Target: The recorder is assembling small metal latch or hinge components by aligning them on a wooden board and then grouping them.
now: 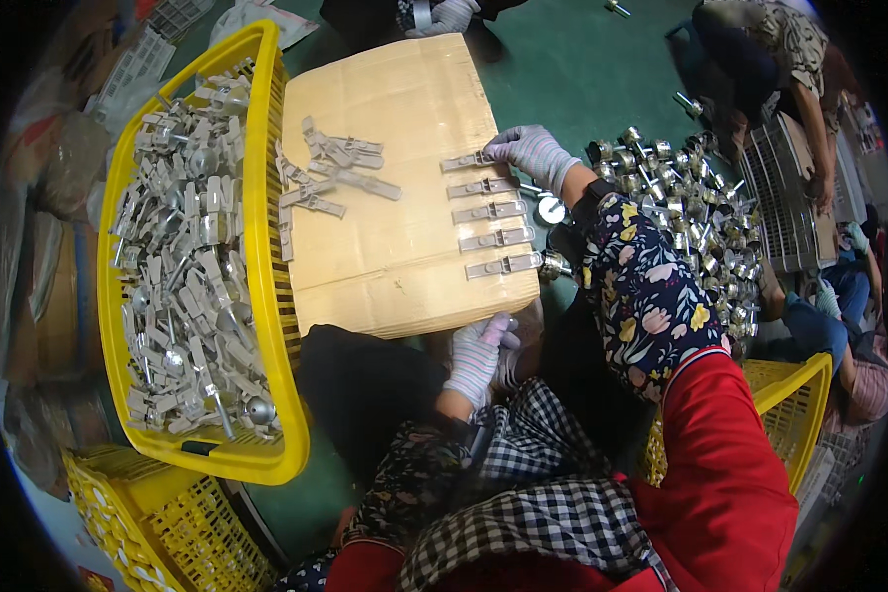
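My right hand (535, 158), in a striped knit glove, reaches over the right edge of a cardboard-coloured board (385, 286). Its fingertips pinch the end of the farthest flat grey metal clip-like piece (464, 161). Below that one, several similar clip-like pieces (491, 212) lie side by side in a column along the edge. My left hand (477, 360), gloved the same way, is close to my lap by the board's near edge. Its fingers are curled together; what they hold, if anything, is hidden. A loose pile of grey clip-like pieces (340, 153) lies toward the board's left side.
On the left a yellow basket (276, 296) is full of grey and metal parts. Many round metal parts with stems (686, 197) lie heaped on the green floor (562, 59) at right. More yellow baskets (168, 523) stand nearby. Other people work across from me and at right.
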A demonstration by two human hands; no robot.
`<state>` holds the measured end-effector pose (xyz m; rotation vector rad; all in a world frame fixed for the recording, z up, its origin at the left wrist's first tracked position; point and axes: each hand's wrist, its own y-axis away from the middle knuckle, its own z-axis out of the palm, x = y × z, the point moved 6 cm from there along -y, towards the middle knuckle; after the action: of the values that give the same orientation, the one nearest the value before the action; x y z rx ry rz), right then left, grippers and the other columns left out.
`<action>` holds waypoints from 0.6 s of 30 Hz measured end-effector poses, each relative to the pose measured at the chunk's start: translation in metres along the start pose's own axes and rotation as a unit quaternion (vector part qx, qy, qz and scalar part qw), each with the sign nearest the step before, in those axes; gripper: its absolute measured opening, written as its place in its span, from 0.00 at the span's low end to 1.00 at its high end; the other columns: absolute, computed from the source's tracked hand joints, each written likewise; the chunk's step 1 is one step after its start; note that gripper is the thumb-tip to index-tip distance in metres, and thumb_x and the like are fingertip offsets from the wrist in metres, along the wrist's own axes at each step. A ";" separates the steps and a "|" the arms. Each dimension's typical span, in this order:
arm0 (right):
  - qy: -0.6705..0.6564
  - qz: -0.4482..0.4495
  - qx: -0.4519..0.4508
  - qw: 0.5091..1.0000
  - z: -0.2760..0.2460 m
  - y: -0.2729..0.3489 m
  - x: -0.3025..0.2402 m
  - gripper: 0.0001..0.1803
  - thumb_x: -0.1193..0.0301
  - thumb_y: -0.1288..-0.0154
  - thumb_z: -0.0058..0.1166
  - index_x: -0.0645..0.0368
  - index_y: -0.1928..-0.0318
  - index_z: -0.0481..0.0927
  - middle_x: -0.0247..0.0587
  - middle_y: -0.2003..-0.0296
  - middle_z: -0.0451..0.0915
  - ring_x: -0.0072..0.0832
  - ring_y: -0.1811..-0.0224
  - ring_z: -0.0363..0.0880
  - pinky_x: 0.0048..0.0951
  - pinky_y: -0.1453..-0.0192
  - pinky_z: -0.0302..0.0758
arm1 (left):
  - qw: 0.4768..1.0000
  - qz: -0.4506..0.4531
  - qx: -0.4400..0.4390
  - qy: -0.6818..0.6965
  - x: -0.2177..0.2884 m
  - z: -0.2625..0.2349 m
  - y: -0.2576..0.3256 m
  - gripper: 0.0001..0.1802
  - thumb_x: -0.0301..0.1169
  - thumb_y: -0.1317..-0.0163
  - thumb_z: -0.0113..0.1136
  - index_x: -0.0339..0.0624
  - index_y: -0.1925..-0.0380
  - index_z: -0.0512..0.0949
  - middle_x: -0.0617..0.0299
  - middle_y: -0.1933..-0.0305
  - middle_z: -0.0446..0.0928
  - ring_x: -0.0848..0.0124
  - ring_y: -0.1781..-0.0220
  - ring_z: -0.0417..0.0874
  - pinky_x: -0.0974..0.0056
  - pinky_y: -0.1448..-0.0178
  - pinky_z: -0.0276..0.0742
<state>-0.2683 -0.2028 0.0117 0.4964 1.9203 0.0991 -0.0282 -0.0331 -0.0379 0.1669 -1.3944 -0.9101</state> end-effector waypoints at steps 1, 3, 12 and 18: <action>-0.003 0.002 0.001 1.000 0.000 0.001 0.000 0.18 0.65 0.51 0.63 0.64 0.62 0.83 0.43 0.67 0.82 0.29 0.65 0.78 0.27 0.56 0.73 | 1.000 0.002 0.000 0.004 0.000 0.000 0.000 0.17 0.38 0.37 0.54 0.32 0.67 0.78 0.59 0.72 0.79 0.74 0.72 0.77 0.69 0.59 0.72; 0.005 0.006 0.001 1.000 0.000 0.001 -0.001 0.18 0.65 0.51 0.63 0.64 0.62 0.83 0.43 0.66 0.82 0.29 0.65 0.78 0.27 0.56 0.73 | 1.000 -0.001 -0.002 0.000 0.000 0.000 0.000 0.17 0.39 0.37 0.54 0.32 0.66 0.78 0.59 0.72 0.79 0.74 0.72 0.77 0.69 0.59 0.72; 0.007 0.014 -0.004 1.000 0.000 -0.001 0.002 0.17 0.64 0.51 0.63 0.64 0.64 0.83 0.46 0.66 0.82 0.31 0.63 0.79 0.28 0.54 0.74 | 1.000 0.004 0.000 0.002 -0.002 0.003 -0.002 0.17 0.39 0.37 0.54 0.32 0.66 0.78 0.58 0.71 0.79 0.74 0.72 0.77 0.69 0.59 0.71; 0.214 0.048 0.044 0.975 -0.004 0.014 -0.027 0.27 0.57 0.52 0.62 0.64 0.56 0.78 0.52 0.58 0.79 0.41 0.55 0.78 0.33 0.49 0.72 | 1.000 0.008 -0.002 0.020 -0.004 -0.001 -0.005 0.17 0.39 0.38 0.54 0.33 0.66 0.79 0.58 0.74 0.79 0.74 0.72 0.77 0.69 0.59 0.71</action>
<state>-0.2592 -0.1994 0.0408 0.6705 2.3289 0.1970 -0.0287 -0.0344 -0.0437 0.1695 -1.3549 -0.8915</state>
